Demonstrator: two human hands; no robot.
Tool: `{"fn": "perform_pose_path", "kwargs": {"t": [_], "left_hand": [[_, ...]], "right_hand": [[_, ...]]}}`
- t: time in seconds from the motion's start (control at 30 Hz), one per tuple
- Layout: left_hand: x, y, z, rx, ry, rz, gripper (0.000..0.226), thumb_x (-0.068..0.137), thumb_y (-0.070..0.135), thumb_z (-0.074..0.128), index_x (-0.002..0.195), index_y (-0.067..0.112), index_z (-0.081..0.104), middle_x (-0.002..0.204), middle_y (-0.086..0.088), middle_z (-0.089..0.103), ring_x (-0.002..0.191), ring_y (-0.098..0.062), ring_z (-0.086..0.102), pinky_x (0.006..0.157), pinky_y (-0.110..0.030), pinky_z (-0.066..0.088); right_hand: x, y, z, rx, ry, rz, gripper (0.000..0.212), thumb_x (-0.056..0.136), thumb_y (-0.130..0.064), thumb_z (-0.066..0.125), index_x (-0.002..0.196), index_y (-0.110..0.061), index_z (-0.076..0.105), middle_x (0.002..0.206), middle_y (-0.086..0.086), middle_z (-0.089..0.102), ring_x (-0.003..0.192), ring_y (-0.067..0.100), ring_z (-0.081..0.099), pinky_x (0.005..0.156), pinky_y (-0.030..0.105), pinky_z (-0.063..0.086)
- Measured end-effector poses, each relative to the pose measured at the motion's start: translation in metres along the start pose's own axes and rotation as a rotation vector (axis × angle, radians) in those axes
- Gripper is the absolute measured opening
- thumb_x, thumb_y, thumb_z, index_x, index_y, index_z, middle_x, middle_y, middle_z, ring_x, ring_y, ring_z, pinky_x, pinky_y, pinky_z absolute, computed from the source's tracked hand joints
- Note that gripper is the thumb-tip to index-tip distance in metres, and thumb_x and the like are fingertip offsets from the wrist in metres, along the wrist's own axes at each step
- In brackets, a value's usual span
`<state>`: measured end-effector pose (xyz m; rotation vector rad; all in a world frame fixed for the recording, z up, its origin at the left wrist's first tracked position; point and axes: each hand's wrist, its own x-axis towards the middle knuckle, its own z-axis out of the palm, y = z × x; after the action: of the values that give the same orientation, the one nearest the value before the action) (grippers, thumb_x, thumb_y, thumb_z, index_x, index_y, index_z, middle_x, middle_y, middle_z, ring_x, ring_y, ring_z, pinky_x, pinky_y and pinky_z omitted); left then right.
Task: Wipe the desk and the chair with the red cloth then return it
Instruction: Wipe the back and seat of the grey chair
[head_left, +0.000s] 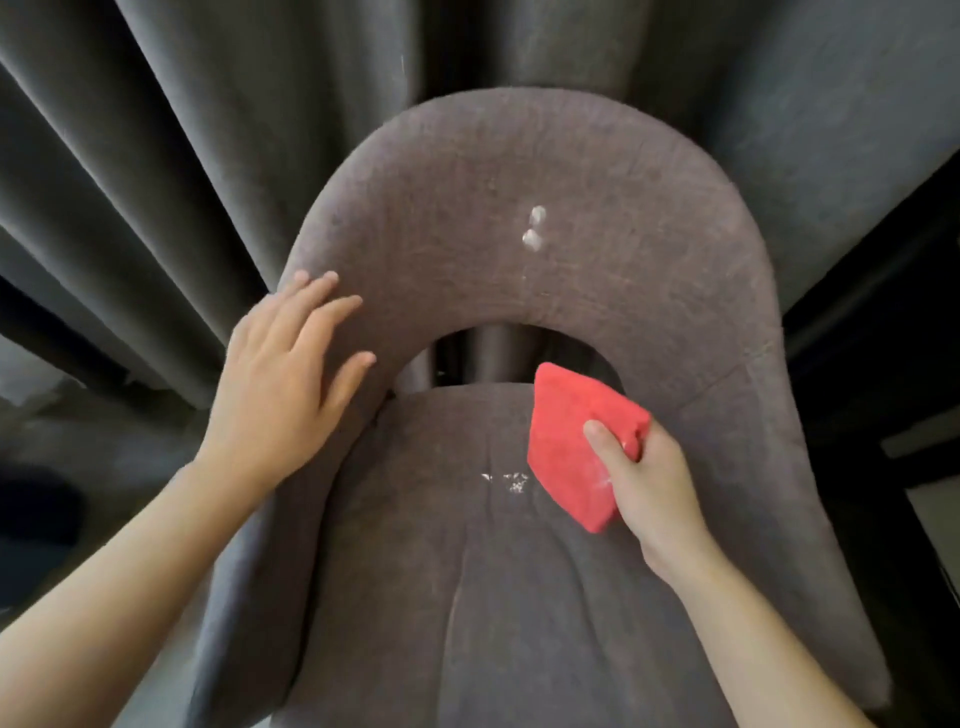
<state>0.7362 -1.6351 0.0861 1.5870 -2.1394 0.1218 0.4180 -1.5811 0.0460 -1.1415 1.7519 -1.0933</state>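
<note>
A grey-brown upholstered chair (467, 597) with a curved backrest (597, 171) fills the middle of the head view. My right hand (649, 483) is shut on a folded red cloth (571, 441), which rests on the seat near its back edge, below the gap under the backrest. My left hand (283, 384) lies flat with fingers spread on the left side of the backrest. White crumbs (511, 480) sit on the seat just left of the cloth. Two white blobs (534, 228) cling to the backrest's middle. The desk is not in view.
Dark grey curtains (182, 156) hang in folds close behind and around the chair. A dim floor area (62, 441) shows at the left, and dark furniture edges (893, 364) at the right.
</note>
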Motion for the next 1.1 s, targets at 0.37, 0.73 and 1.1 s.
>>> {"fn": "perform_pose_path", "kwargs": {"t": [0.37, 0.73, 1.1], "left_hand": [[-0.012, -0.055, 0.068, 0.274, 0.145, 0.109, 0.068, 0.089, 0.056, 0.042, 0.147, 0.020, 0.042, 0.170, -0.015, 0.013, 0.149, -0.053, 0.022, 0.124, -0.058, 0.019], [-0.019, -0.050, 0.067, 0.394, 0.079, 0.153, 0.054, 0.100, 0.042, 0.042, 0.142, 0.009, 0.054, 0.170, -0.022, 0.010, 0.139, -0.064, 0.029, 0.103, -0.070, 0.041], [-0.020, -0.048, 0.070, 0.319, 0.163, 0.124, 0.054, 0.095, 0.048, 0.051, 0.135, 0.013, 0.061, 0.171, -0.012, 0.017, 0.138, -0.061, 0.030, 0.097, -0.070, 0.047]], "right_hand": [[0.017, 0.113, 0.066, -0.835, 0.031, -0.818, 0.051, 0.071, -0.021, 0.076, 0.121, -0.011, 0.072, 0.124, 0.008, 0.073, 0.119, 0.030, 0.066, 0.101, 0.041, 0.043], [0.012, 0.100, 0.100, -1.042, -0.082, -0.278, 0.076, 0.087, -0.077, 0.018, 0.156, -0.045, 0.021, 0.167, -0.007, 0.021, 0.153, 0.035, 0.012, 0.122, 0.054, 0.014], [-0.028, 0.106, 0.139, -1.035, -0.170, -0.495, 0.066, 0.088, -0.060, 0.046, 0.151, -0.037, 0.043, 0.155, 0.002, 0.049, 0.139, 0.043, 0.044, 0.110, 0.054, 0.038]]}}
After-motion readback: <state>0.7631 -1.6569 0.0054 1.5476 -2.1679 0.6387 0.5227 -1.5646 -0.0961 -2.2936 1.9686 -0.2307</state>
